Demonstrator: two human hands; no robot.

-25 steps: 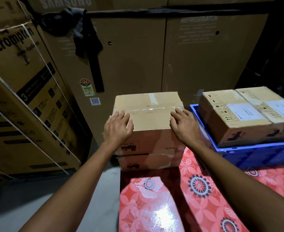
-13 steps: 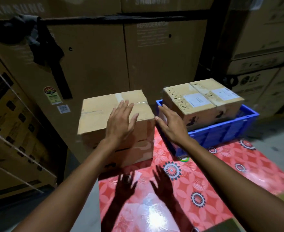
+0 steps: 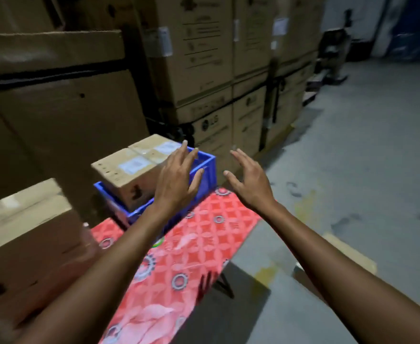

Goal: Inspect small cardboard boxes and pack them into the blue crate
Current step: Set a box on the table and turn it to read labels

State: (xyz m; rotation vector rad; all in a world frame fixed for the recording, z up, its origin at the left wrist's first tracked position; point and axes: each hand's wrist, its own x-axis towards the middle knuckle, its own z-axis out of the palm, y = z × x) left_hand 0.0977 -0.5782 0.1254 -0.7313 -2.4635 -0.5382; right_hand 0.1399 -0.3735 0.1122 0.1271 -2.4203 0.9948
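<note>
Two small cardboard boxes (image 3: 132,167) with white labels sit side by side in the blue crate (image 3: 207,167) at the far end of the red patterned table (image 3: 194,242). My left hand (image 3: 178,181) hovers in front of the crate with its fingers spread and holds nothing. My right hand (image 3: 250,180) is in the air to the right of the crate, past the table's edge, fingers also spread and empty. A larger cardboard box (image 3: 28,234) stands at the left of the table, apart from both hands.
Tall stacks of big appliance cartons (image 3: 204,70) wall in the back and left. Grey concrete floor (image 3: 365,157) opens to the right. A flat piece of cardboard (image 3: 347,254) lies on the floor under my right forearm.
Both hands have come off the larger box and swung right, past the blue crate. The view has turned right, so that box now sits at the left edge.
</note>
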